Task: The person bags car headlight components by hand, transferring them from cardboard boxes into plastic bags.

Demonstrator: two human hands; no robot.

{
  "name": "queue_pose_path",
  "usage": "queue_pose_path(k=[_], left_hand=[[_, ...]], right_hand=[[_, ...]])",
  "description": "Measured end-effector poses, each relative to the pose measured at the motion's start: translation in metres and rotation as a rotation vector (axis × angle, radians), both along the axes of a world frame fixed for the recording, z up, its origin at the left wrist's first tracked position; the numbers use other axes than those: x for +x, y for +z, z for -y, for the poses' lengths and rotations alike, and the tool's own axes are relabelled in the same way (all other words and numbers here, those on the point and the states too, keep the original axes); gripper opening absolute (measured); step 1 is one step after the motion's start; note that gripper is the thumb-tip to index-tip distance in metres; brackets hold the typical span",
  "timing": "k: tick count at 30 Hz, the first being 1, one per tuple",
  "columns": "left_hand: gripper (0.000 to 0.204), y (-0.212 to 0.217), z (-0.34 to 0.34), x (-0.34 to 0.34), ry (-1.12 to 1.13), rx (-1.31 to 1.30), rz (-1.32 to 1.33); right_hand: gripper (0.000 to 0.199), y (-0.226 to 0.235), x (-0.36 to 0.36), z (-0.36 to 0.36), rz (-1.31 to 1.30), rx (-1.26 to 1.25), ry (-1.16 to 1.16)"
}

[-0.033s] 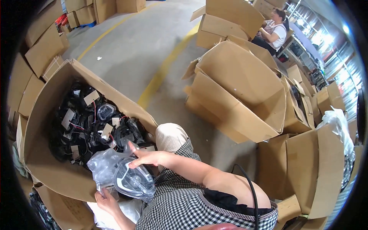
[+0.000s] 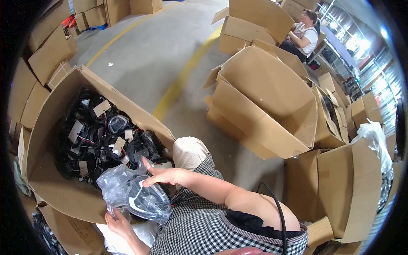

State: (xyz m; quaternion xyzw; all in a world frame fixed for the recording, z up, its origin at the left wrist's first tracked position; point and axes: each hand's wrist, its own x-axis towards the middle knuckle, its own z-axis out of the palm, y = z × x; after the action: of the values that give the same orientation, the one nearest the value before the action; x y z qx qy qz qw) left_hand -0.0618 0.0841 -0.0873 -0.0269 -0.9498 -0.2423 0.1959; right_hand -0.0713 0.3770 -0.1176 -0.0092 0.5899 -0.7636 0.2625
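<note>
A black-rimmed oval mask (image 2: 148, 200) with a clear window and white trim lies in a clear plastic bag (image 2: 112, 187) over my lap. My right hand (image 2: 162, 175) grips its upper side, thumb across the window and fingers on the bag. At the lower left, my left hand (image 2: 119, 223) pinches the bag's edge between thumb and fingers. Just beyond, a large open carton (image 2: 55, 182) holds many similar black pieces (image 2: 102, 140) with clear windows, pale cardboard tags and thin red and white wires.
White plastic sheeting (image 2: 142, 234) lies beneath my left forearm. An open carton (image 2: 263, 93) stands ahead to the right, others at the right edge. Stacked boxes (image 2: 49, 51) line the left. A person (image 2: 304, 36) sits at the far right. A black cable (image 2: 280, 208) crosses my shoulder.
</note>
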Motion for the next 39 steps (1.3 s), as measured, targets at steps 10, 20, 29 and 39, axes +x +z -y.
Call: queue_pose_path(k=[10,20,29,39], left_hand=[[0.017,-0.008,-0.001,-0.003,0.115,-0.012,-0.060],[0.015,0.010,-0.011,0.004,0.127,0.153,-0.006],[0.019,0.007,-0.014,0.050,-0.291,0.959,0.649],[0.023,0.041,0.009,0.044,-0.133,0.817,0.377]], right_hand=[[0.138,0.007,-0.002,0.015,0.247,-0.328,-0.234],[0.054,0.004,0.009,-0.001,0.298,-0.383,-0.384],[0.081,0.016,0.002,0.010,0.300,0.442,-0.329],[0.015,0.030,-0.002,-0.002,-0.279,0.108,-0.527]])
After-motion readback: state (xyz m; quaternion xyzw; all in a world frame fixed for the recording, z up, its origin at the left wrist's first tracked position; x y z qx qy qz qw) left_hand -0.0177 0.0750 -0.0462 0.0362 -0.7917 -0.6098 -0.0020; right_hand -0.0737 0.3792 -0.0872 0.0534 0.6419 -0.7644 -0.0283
